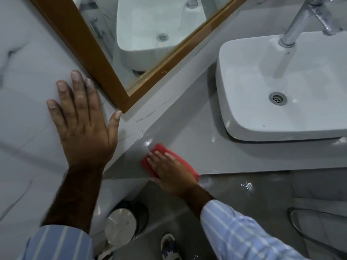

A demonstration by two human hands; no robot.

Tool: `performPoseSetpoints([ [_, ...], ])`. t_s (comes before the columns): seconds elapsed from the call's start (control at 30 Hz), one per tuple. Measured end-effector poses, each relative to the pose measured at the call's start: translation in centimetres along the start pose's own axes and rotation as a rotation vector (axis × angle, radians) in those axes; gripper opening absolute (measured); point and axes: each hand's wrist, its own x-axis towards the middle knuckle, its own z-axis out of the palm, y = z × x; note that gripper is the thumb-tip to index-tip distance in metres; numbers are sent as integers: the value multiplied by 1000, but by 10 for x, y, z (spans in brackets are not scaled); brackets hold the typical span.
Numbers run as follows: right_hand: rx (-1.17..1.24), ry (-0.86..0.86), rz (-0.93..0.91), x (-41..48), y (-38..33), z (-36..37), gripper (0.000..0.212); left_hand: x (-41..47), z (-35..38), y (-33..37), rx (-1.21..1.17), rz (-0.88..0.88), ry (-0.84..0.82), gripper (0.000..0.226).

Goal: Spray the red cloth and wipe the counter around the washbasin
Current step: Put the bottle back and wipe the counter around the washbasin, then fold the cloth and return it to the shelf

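Red cloth [161, 148], a folded rectangular fabric pad, lies flat just below the middle of the frame on the glossy grey counter [187, 136], near its front edge and down-left of the white rectangular washbasin [262, 113]. Its long axis runs from upper left to lower right. The right hand [172, 171] presses on it, palm down, fingers extended toward the upper left, slightly blurred. The left hand [84, 124] rests flat on the white marble-patterned wall [28, 91] at left, fingers straight and spread, thumb near the corner of the wooden-framed mirror [105, 72].

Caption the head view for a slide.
Right hand presses red cloth on counter left of washbasin; left hand flat on wall.
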Motion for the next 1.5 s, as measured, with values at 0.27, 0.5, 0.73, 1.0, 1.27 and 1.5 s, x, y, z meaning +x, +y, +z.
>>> performPoseSetpoints([
  [0.27,0,-85,193,-73,72,-22,73,-12,-3,27,-224,-68,18,75],
  [0.5,628,456,904,-137,75,-41,34,-84,7,113,-606,-190,-522,53],
  [0.73,1436,279,1423,-182,78,-22,56,-96,25,181,-738,-305,-914,41],
  [1.0,1695,284,1238,-176,86,-29,26,-89,33,193,-844,-759,-1057,25],
  [1.27,1803,346,1281,-238,102,-73,23,-92,-19,222,-1354,-897,-1201,11],
  [1.5,1829,360,1313,-364,130,-150,29,-64,-101,322,-1544,-596,-1326,23],
])
